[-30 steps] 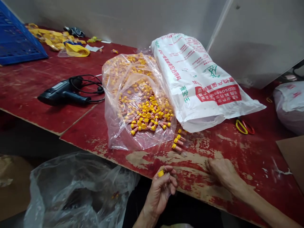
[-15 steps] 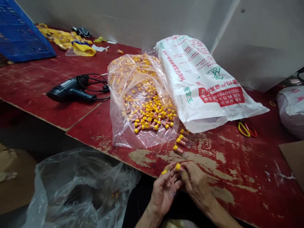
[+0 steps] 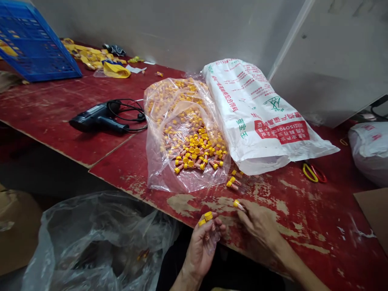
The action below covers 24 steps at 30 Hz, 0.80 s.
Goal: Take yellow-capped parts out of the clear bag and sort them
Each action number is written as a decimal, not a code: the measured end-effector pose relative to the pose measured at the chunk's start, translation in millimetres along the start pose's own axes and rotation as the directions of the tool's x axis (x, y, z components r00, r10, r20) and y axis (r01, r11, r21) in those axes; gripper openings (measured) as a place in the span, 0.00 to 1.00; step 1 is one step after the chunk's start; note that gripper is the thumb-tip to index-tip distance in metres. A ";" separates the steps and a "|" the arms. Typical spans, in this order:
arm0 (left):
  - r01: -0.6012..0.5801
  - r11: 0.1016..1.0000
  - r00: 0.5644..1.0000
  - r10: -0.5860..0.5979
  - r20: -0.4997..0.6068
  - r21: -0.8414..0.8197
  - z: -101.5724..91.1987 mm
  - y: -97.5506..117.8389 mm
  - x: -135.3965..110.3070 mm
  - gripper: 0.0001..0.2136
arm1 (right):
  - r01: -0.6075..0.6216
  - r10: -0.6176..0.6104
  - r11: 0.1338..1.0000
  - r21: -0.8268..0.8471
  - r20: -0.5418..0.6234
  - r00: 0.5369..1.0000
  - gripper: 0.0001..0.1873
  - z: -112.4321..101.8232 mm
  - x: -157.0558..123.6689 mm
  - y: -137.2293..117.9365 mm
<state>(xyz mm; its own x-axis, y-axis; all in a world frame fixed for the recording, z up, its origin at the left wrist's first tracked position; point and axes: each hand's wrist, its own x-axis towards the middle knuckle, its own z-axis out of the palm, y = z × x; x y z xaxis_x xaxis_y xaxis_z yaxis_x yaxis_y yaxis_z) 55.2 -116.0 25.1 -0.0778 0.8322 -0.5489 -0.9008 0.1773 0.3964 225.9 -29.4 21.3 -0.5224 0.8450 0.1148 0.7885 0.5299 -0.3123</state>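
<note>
My left hand is closed around capped tubes, clear plastic with yellow caps and small reddish-and-white pieces inside. Two caps show above its fingers. To its right, over the table's front edge, my right hand pinches another capped tube, with the yellow cap pointing left. Part of that tube is hidden by the fingers. Just beyond the hands, several more yellow-capped tubes lie on the table beside the white sack. A clear plastic bag full of such tubes lies open behind them.
A printed white sack lies right of the bag, with scissors near it. A black heat gun and its cable lie left. Behind are a blue crate and yellow scraps. A large clear bag hangs below the edge.
My hands have moved apart. Two capped tubes are now together in my left hand, and my right hand holds one out to the right. The nearest tube of the row has left its place.
</note>
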 end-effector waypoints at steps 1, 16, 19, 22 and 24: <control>0.009 1.000 1.000 -0.009 0.008 0.027 0.5 -1.2 0.6 0.13 | -0.046 0.051 0.997 -0.064 0.090 0.995 0.12 -10.8 -5.6 9.7; 0.057 0.993 0.984 -0.074 0.161 0.108 12.3 -23.5 13.7 0.15 | -0.059 0.226 0.901 -0.431 0.349 0.909 0.15 -9.0 -15.0 71.0; 0.068 0.994 0.981 -0.082 0.177 0.081 7.8 -27.5 15.7 0.08 | -0.200 0.266 0.929 -0.312 0.186 0.946 0.15 -6.5 -21.9 73.0; 0.086 0.996 0.978 -0.086 0.191 0.008 5.3 -26.1 12.2 0.07 | -0.302 0.308 0.945 0.126 -0.035 0.951 0.19 2.7 -30.4 45.6; 0.108 0.992 0.976 -0.093 0.198 -0.067 5.2 -22.8 10.4 0.09 | -0.269 0.351 0.862 0.431 -0.123 0.928 0.20 10.5 -33.7 10.6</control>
<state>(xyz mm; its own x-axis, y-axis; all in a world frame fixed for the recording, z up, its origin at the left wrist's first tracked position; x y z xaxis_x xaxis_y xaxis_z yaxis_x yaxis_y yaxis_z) 77.2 -108.7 14.2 0.0925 0.8996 -0.4269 -0.9306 0.2306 0.2843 248.4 -53.0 4.2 -0.1680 0.9793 0.1133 0.6798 0.1983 -0.7061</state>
